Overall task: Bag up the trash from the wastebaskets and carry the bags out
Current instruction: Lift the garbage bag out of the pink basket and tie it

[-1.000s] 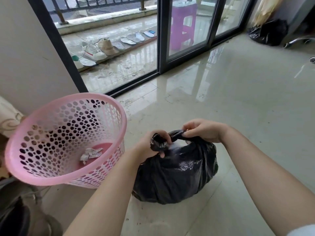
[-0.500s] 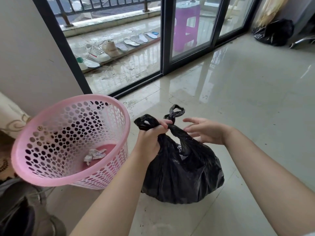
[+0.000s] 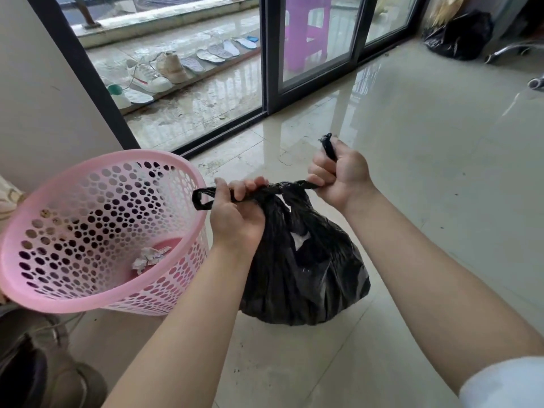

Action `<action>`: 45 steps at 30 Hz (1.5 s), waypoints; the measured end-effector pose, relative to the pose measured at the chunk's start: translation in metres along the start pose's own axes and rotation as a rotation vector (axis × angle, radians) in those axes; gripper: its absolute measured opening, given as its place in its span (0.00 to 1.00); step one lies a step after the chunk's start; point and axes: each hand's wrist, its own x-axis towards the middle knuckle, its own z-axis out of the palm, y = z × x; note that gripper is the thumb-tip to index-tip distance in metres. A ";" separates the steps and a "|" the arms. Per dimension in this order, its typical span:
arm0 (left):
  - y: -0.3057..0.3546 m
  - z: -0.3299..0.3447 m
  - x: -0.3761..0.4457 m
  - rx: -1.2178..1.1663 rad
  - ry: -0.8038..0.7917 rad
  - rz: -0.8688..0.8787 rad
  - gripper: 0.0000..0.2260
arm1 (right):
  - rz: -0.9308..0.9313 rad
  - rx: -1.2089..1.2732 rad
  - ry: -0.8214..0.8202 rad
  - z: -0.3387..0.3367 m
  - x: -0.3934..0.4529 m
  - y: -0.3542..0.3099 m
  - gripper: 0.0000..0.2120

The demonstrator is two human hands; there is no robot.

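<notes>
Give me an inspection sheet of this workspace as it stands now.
Surface: glossy tiled floor, specks of dirt near the bag.
Job's things: black trash bag on the floor; pink wastebasket tilted, crumpled paper inside.
Clutter: second black bag in the far corner.
Hands: left hand and right hand each grip a bag handle, pulling a knot.
Cables: nothing seen.
Surroundings: sliding glass door, shoes on the balcony.
</notes>
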 end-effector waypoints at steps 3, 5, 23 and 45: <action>0.007 -0.006 -0.004 0.083 -0.014 -0.054 0.32 | -0.013 -0.433 -0.127 -0.013 -0.004 -0.006 0.27; 0.016 -0.017 -0.010 0.220 -0.002 -0.097 0.33 | -0.040 -0.724 -0.131 -0.032 -0.007 -0.009 0.23; -0.011 -0.064 -0.018 0.768 0.293 -0.123 0.17 | 0.407 -2.353 -0.175 -0.126 -0.034 0.005 0.19; -0.045 -0.079 -0.023 1.220 0.021 -0.229 0.11 | 0.616 -2.077 -0.201 -0.119 -0.033 0.001 0.14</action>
